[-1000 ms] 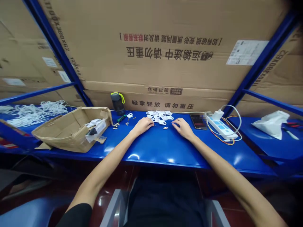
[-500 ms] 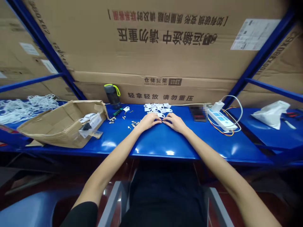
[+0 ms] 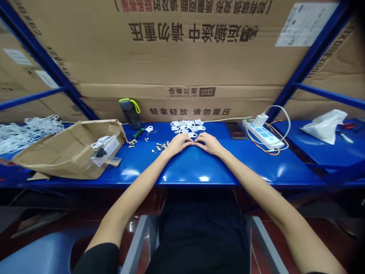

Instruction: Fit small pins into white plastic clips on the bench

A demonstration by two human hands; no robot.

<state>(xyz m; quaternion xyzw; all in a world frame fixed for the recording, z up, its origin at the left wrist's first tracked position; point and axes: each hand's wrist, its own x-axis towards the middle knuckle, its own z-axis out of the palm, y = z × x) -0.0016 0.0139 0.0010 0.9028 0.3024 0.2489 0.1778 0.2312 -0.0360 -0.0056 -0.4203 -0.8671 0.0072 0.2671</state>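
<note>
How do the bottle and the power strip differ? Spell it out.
The bottle is dark with a yellow-green strap; the power strip is white with blue panels.
The bottle stands up, while the power strip lies flat.
The power strip has a white plug in it; the bottle has nothing plugged in.
Both are on the blue table.

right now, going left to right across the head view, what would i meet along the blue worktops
White cord bundle → open cardboard box → dark drinks bottle with yellow-green strap → cluster of small brass-coloured pieces → left hand → right hand → smartphone → white power strip → crumpled white bag
</note>
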